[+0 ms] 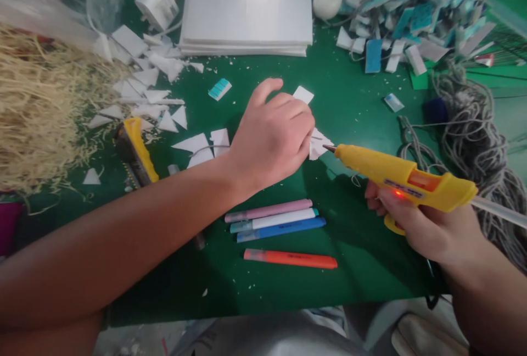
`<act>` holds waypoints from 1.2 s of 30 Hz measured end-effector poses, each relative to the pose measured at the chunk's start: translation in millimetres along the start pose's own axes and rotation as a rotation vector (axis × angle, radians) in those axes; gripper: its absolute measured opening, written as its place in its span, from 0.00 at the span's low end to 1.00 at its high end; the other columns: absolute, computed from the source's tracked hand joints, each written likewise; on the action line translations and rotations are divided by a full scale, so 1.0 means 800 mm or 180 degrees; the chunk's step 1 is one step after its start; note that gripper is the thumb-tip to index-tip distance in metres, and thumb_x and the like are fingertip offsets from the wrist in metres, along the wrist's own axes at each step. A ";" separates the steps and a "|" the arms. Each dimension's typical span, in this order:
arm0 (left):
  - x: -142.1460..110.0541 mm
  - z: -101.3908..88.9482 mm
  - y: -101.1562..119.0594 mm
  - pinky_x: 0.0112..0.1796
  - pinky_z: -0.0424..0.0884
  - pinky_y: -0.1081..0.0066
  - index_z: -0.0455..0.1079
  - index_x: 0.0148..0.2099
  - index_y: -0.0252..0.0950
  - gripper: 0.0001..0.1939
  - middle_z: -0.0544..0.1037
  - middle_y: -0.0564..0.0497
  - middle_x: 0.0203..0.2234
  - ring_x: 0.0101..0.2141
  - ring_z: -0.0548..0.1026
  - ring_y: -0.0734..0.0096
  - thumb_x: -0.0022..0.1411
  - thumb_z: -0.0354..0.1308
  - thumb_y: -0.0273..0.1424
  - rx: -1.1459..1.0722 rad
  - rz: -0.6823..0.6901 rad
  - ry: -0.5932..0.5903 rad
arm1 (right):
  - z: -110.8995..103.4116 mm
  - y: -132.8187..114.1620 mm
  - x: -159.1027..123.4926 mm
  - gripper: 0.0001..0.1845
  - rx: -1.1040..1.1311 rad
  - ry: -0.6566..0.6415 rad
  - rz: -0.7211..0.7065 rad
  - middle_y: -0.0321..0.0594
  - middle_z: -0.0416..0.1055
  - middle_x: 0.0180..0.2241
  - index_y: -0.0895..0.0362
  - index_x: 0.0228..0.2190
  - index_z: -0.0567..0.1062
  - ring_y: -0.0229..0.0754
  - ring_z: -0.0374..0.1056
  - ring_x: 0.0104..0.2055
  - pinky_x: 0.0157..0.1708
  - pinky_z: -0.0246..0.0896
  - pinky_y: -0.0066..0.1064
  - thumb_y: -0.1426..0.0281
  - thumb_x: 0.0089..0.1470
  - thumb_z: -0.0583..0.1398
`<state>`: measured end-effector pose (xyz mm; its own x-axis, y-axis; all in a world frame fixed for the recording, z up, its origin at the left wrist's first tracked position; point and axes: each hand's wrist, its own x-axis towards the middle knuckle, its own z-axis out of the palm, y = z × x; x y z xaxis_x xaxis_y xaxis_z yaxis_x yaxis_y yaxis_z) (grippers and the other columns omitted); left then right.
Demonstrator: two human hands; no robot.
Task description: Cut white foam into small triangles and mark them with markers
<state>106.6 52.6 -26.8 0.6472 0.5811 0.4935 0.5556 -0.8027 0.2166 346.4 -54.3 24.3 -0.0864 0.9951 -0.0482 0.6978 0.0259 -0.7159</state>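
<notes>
My left hand (274, 133) is over the middle of the green table, its fingers curled down with the thumb raised. A small white cut piece (319, 147) with a thin line on it sticks out from under those fingers, which hide the rest. My right hand (432, 227) is wrapped round the handle of a yellow hot glue gun (373, 163), whose red light is on. Its metal nozzle points left and lies right at the white piece's edge. A glue stick (500, 212) sticks out of the gun's back. More white cut pieces (201, 150) lie left of my left hand.
Several markers (292, 259) lie in front. A yellow utility knife (140, 150), white scraps (144, 78) and straw (49, 120) are on the left. White boards (247, 15) are stacked at the back. Grey yarn (473, 120) and blue-white pieces (411, 10) lie on the right.
</notes>
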 end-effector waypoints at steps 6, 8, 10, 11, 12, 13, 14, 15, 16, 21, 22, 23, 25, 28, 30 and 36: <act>0.001 -0.001 0.001 0.65 0.66 0.43 0.74 0.39 0.37 0.13 0.83 0.50 0.38 0.42 0.80 0.63 0.72 0.49 0.24 0.0015 0.0033 -0.0084 | 0.002 -0.003 0.005 0.23 -0.0042 -0.0168 -0.0345 0.38 0.67 0.12 0.51 0.15 0.65 0.40 0.65 0.11 0.11 0.60 0.26 0.63 0.62 0.58; 0.001 -0.001 0.002 0.64 0.67 0.44 0.74 0.39 0.37 0.13 0.83 0.51 0.37 0.41 0.80 0.63 0.72 0.49 0.23 0.0066 0.0046 -0.0012 | 0.003 -0.001 0.004 0.24 -0.0142 -0.0159 -0.0449 0.37 0.68 0.12 0.50 0.16 0.64 0.39 0.65 0.12 0.11 0.59 0.26 0.63 0.63 0.58; 0.000 0.000 0.001 0.64 0.69 0.45 0.74 0.38 0.38 0.12 0.83 0.52 0.37 0.40 0.80 0.63 0.72 0.50 0.23 0.0123 0.0051 0.0069 | 0.004 0.002 0.003 0.24 -0.0241 -0.0180 -0.0566 0.37 0.68 0.13 0.50 0.17 0.64 0.39 0.66 0.12 0.12 0.59 0.27 0.64 0.65 0.57; 0.000 0.001 0.001 0.64 0.69 0.46 0.74 0.38 0.38 0.12 0.84 0.52 0.37 0.40 0.80 0.64 0.71 0.51 0.23 0.0141 0.0073 0.0107 | 0.004 0.004 0.002 0.24 -0.0284 -0.0147 -0.0629 0.37 0.68 0.13 0.50 0.17 0.64 0.39 0.66 0.12 0.12 0.59 0.27 0.64 0.66 0.56; -0.001 0.001 0.001 0.64 0.70 0.46 0.74 0.37 0.39 0.12 0.84 0.53 0.37 0.40 0.80 0.64 0.71 0.52 0.23 0.0153 0.0093 0.0150 | 0.005 0.006 0.002 0.25 -0.0330 -0.0147 -0.0668 0.37 0.69 0.14 0.50 0.17 0.64 0.40 0.66 0.13 0.12 0.60 0.28 0.63 0.67 0.56; -0.001 0.002 0.001 0.64 0.70 0.47 0.74 0.37 0.39 0.12 0.84 0.53 0.37 0.40 0.80 0.64 0.71 0.52 0.24 0.0156 0.0107 0.0180 | 0.005 0.008 0.002 0.25 -0.0369 -0.0148 -0.0685 0.37 0.69 0.14 0.50 0.18 0.65 0.40 0.67 0.13 0.13 0.60 0.28 0.63 0.68 0.56; -0.001 0.002 0.001 0.64 0.70 0.48 0.74 0.37 0.39 0.12 0.84 0.53 0.37 0.40 0.80 0.65 0.71 0.52 0.23 0.0147 0.0116 0.0196 | 0.005 0.009 0.001 0.25 -0.0397 -0.0133 -0.0690 0.37 0.69 0.14 0.51 0.18 0.65 0.40 0.67 0.14 0.13 0.61 0.28 0.63 0.68 0.56; -0.002 0.002 0.001 0.65 0.70 0.48 0.74 0.37 0.39 0.12 0.84 0.53 0.37 0.40 0.80 0.65 0.71 0.52 0.23 0.0135 0.0112 0.0200 | 0.004 0.010 0.001 0.25 -0.0414 -0.0152 -0.0675 0.37 0.69 0.15 0.51 0.18 0.65 0.40 0.68 0.14 0.13 0.61 0.29 0.63 0.68 0.56; -0.002 0.002 0.001 0.65 0.69 0.48 0.74 0.37 0.39 0.12 0.84 0.53 0.37 0.41 0.80 0.65 0.71 0.51 0.23 0.0126 0.0096 0.0184 | 0.003 0.011 0.001 0.24 -0.0418 -0.0151 -0.0668 0.37 0.69 0.15 0.50 0.18 0.65 0.40 0.68 0.14 0.13 0.61 0.29 0.63 0.68 0.56; -0.001 0.001 0.001 0.64 0.70 0.46 0.75 0.38 0.37 0.13 0.83 0.52 0.38 0.41 0.80 0.65 0.71 0.50 0.24 0.0146 0.0128 0.0154 | 0.001 0.007 0.001 0.23 -0.0440 -0.0128 -0.0760 0.36 0.68 0.13 0.50 0.18 0.64 0.40 0.67 0.13 0.13 0.60 0.28 0.66 0.66 0.57; -0.001 0.001 0.001 0.64 0.70 0.46 0.75 0.38 0.37 0.13 0.84 0.52 0.38 0.41 0.80 0.65 0.71 0.50 0.23 0.0158 0.0133 0.0152 | 0.001 0.006 0.001 0.23 -0.0429 -0.0110 -0.0770 0.35 0.68 0.13 0.50 0.18 0.64 0.39 0.66 0.13 0.12 0.60 0.28 0.67 0.65 0.57; -0.001 0.001 0.001 0.64 0.69 0.45 0.74 0.38 0.37 0.13 0.84 0.52 0.38 0.41 0.80 0.65 0.71 0.50 0.23 0.0170 0.0132 0.0137 | 0.002 0.005 0.001 0.23 -0.0398 -0.0107 -0.0772 0.34 0.66 0.12 0.50 0.17 0.64 0.39 0.65 0.12 0.12 0.59 0.28 0.67 0.65 0.56; -0.001 0.001 0.001 0.64 0.69 0.46 0.74 0.38 0.38 0.13 0.84 0.52 0.39 0.41 0.80 0.65 0.71 0.49 0.23 0.0168 0.0147 0.0085 | 0.002 0.004 0.001 0.22 -0.0435 -0.0150 -0.0753 0.33 0.65 0.12 0.50 0.17 0.65 0.39 0.65 0.12 0.12 0.59 0.27 0.68 0.64 0.56; -0.002 0.001 0.000 0.64 0.68 0.45 0.73 0.38 0.38 0.14 0.83 0.51 0.40 0.42 0.80 0.65 0.72 0.48 0.23 0.0147 0.0179 0.0070 | 0.001 0.004 0.002 0.22 -0.0456 -0.0137 -0.0775 0.34 0.64 0.11 0.50 0.17 0.64 0.38 0.64 0.12 0.12 0.58 0.28 0.69 0.64 0.55; -0.003 0.002 -0.001 0.63 0.69 0.45 0.73 0.39 0.37 0.13 0.83 0.51 0.40 0.42 0.80 0.65 0.72 0.48 0.23 0.0173 0.0251 0.0144 | 0.001 0.005 0.002 0.22 -0.0470 -0.0137 -0.0737 0.34 0.66 0.12 0.50 0.17 0.65 0.39 0.64 0.12 0.12 0.58 0.28 0.67 0.64 0.56; -0.005 0.002 0.001 0.65 0.66 0.44 0.71 0.38 0.37 0.13 0.81 0.51 0.40 0.44 0.80 0.66 0.73 0.47 0.24 0.0082 0.0302 0.0104 | 0.001 0.006 0.003 0.27 -0.0409 -0.0157 -0.0502 0.37 0.69 0.15 0.50 0.17 0.67 0.40 0.66 0.14 0.14 0.60 0.30 0.58 0.68 0.57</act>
<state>104.9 50.0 -30.1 0.6803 0.4976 0.5381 0.5061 -0.8500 0.1462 348.4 -52.0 20.2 -0.2343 0.9719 0.0209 0.7576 0.1961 -0.6226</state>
